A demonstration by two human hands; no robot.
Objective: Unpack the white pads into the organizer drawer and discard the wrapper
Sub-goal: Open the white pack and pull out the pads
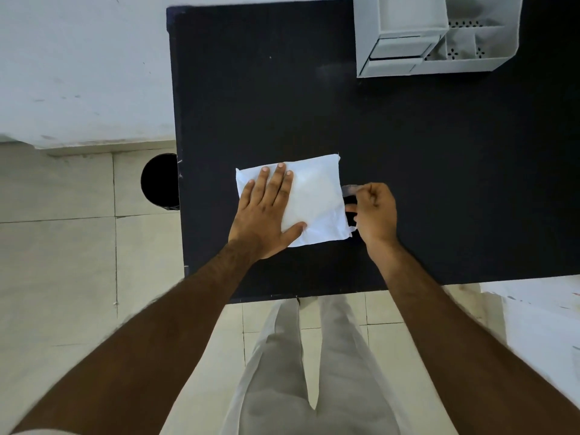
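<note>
A white wrapped pack of pads lies flat on the black table, near its front edge. My left hand presses flat on the pack's left half, fingers spread. My right hand is curled at the pack's right edge, pinching a thin clear strip of the wrapper that sticks out from it. The white organizer stands at the table's far right corner, with a drawer at its front and open compartments beside it.
A round black bin stands on the tiled floor against the table's left edge. A white surface lies to the right, below the table's front edge. My legs are just in front of the table.
</note>
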